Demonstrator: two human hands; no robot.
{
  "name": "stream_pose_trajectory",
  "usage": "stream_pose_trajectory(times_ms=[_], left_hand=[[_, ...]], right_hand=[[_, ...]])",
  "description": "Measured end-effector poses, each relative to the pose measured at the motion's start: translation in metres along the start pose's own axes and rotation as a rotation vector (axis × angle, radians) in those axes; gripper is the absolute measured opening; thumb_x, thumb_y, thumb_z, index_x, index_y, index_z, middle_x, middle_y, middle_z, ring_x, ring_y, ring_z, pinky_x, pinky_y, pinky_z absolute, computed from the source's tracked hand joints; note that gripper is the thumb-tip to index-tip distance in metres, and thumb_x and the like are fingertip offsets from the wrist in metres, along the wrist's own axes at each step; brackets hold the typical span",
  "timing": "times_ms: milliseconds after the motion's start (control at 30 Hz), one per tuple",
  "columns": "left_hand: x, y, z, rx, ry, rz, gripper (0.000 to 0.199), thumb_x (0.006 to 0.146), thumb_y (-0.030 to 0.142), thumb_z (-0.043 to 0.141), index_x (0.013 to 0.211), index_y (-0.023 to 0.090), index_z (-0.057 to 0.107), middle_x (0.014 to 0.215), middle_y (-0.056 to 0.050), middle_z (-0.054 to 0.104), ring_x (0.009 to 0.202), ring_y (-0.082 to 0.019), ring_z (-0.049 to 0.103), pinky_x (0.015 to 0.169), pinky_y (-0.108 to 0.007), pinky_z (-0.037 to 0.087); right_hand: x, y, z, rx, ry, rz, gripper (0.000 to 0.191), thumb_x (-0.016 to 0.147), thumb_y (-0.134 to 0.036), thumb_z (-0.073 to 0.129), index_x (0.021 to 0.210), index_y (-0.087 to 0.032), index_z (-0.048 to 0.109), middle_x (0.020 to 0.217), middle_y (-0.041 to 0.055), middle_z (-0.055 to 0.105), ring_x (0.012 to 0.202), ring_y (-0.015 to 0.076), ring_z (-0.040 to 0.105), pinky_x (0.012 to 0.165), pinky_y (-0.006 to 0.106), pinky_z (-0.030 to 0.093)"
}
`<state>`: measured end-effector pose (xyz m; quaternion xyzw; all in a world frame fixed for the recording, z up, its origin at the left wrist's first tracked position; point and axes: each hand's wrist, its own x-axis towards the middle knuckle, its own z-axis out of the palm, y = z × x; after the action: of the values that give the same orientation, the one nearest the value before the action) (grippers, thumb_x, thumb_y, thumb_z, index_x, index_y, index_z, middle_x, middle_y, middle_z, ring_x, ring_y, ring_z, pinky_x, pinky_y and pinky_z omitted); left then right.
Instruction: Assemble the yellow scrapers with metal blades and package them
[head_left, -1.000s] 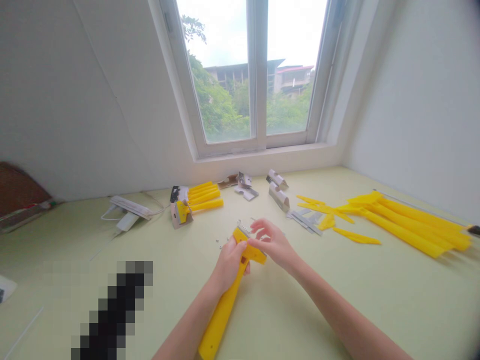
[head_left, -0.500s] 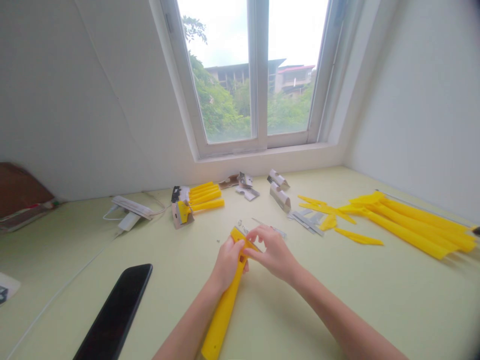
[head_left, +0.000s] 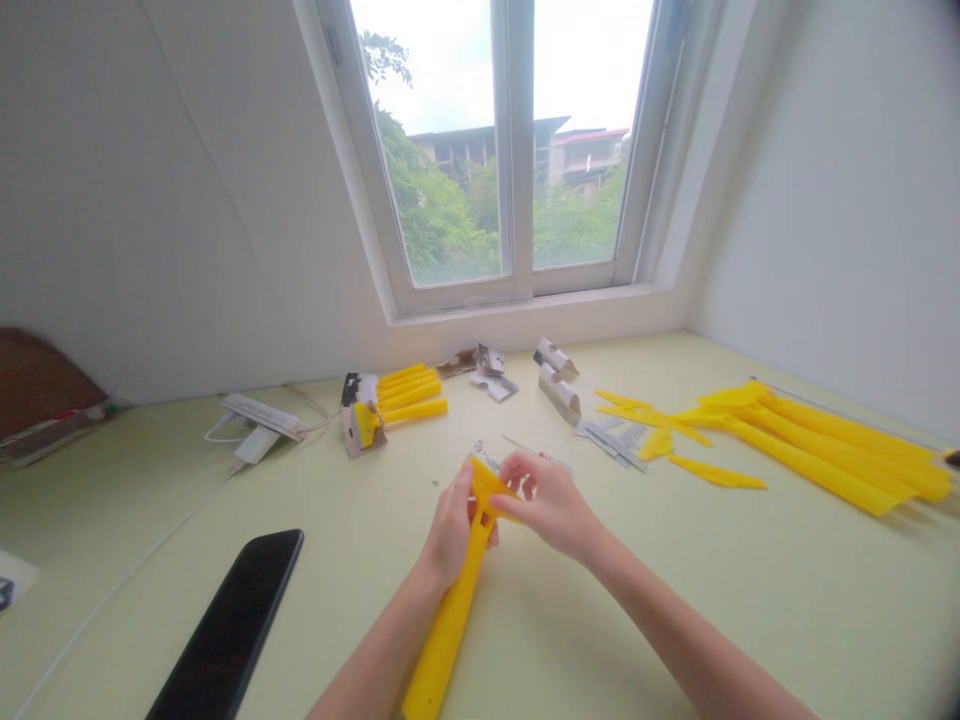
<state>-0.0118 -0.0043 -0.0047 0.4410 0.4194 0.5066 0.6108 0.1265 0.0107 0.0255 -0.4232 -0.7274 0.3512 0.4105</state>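
Note:
A yellow scraper-like tool [head_left: 456,624] slants up from the bottom edge, its wide head between my two hands. My left hand [head_left: 450,532] is wrapped round the tool's neck and head from the left, its thumb along the head. On the other side, my right hand [head_left: 546,503] pinches the right end of the head with thumb and fingers. Small metal screws [head_left: 486,456] lie just beyond the head. Behind my right hand is a thin screwdriver-like tool [head_left: 521,446], partly hidden.
A black phone [head_left: 232,625] lies at the left front. Yellow handles [head_left: 825,450] and grey blades [head_left: 611,444] are on the right. Packaged yellow tools [head_left: 409,393] and folded card sleeves [head_left: 559,393] stand further back. A power strip [head_left: 264,415] with cables sits at the back left.
My left thumb has shifted up and left on the tool's head, showing more of its yellow face. The right fingers have moved slightly at its end.

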Motion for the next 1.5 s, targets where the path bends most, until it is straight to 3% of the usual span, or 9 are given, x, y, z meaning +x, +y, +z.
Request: stream_pose_trajectory(times_ms=[167,400,567,733,900,1033,1133,1333,1500], left_hand=[[0.001,0.002,0.001,-0.053,0.007,0.018,0.044,0.080,0.053,0.030,0.074,0.014,0.050,0.053,0.002,0.050,0.035,-0.008,0.044,0.037,-0.021,0.032],[0.004,0.003,-0.004,0.111,0.084,0.076,0.027,0.075,0.042,0.044,0.078,0.015,0.046,0.053,0.004,0.050,0.032,-0.009,0.045,0.032,-0.021,0.033],[0.004,0.005,-0.003,0.089,0.090,0.080,0.028,0.076,0.043,0.043,0.079,0.015,0.046,0.051,0.005,0.048,0.031,-0.009,0.046,0.031,-0.021,0.033],[0.001,0.008,0.000,0.069,0.083,0.092,0.027,0.077,0.041,0.043,0.082,0.015,0.046,0.055,0.004,0.050,0.033,-0.009,0.046,0.031,-0.020,0.033],[0.000,0.008,0.001,0.065,0.083,0.087,0.026,0.076,0.040,0.043,0.079,0.015,0.046,0.048,0.005,0.047,0.032,-0.010,0.045,0.032,-0.020,0.033],[0.000,0.007,0.001,0.082,0.089,0.101,0.027,0.076,0.041,0.043,0.078,0.015,0.046,0.049,0.004,0.049,0.031,-0.009,0.045,0.032,-0.020,0.033],[0.000,0.006,0.001,0.071,0.076,0.108,0.026,0.076,0.041,0.043,0.078,0.015,0.047,0.048,0.004,0.048,0.030,-0.009,0.044,0.031,-0.021,0.032],[-0.002,0.008,0.003,0.032,0.046,0.118,0.023,0.078,0.036,0.043,0.078,0.013,0.049,0.053,0.002,0.051,0.037,-0.010,0.046,0.037,-0.022,0.036],[-0.001,0.011,0.002,0.017,0.124,0.166,0.020,0.078,0.032,0.046,0.083,0.014,0.052,0.063,0.001,0.053,0.053,-0.010,0.049,0.048,-0.022,0.039]], right_hand=[[0.001,-0.003,-0.005,0.066,-0.029,0.054,0.006,0.067,-0.021,0.056,0.062,-0.017,0.053,0.065,-0.0005,0.058,0.061,0.0119,0.052,0.055,0.024,0.040],[0.004,-0.001,-0.007,0.346,-0.121,0.145,0.018,0.066,-0.026,0.058,0.063,-0.018,0.042,0.056,-0.0040,0.050,0.052,0.0104,0.050,0.047,0.021,0.036],[0.007,-0.009,-0.019,0.477,-0.024,0.135,0.010,0.070,-0.025,0.048,0.069,-0.020,0.040,0.068,-0.0004,0.057,0.064,0.0124,0.052,0.059,0.024,0.040],[0.012,-0.001,-0.027,0.360,0.047,0.165,0.009,0.071,-0.026,0.047,0.066,-0.019,0.043,0.054,-0.0047,0.043,0.050,0.0091,0.039,0.051,0.023,0.034],[0.009,0.008,-0.019,0.083,-0.002,0.100,0.018,0.074,-0.033,0.049,0.067,-0.017,0.055,0.061,-0.0017,0.049,0.059,0.0116,0.044,0.054,0.024,0.034],[0.006,0.006,-0.009,-0.058,-0.029,0.054,0.025,0.073,-0.038,0.051,0.059,-0.017,0.052,0.059,-0.0021,0.047,0.059,0.0120,0.042,0.054,0.024,0.031],[0.007,0.004,-0.007,-0.044,-0.059,0.077,0.032,0.073,-0.039,0.050,0.051,-0.017,0.042,0.053,-0.0043,0.036,0.054,0.0101,0.036,0.050,0.023,0.026],[0.009,0.005,-0.009,0.089,-0.141,0.139,0.033,0.071,-0.037,0.050,0.050,-0.018,0.034,0.051,-0.0056,0.028,0.050,0.0079,0.029,0.047,0.022,0.021],[0.008,0.005,-0.008,0.108,-0.144,0.167,0.033,0.068,-0.036,0.052,0.048,-0.018,0.033,0.051,-0.0057,0.027,0.050,0.0078,0.029,0.047,0.022,0.021]])
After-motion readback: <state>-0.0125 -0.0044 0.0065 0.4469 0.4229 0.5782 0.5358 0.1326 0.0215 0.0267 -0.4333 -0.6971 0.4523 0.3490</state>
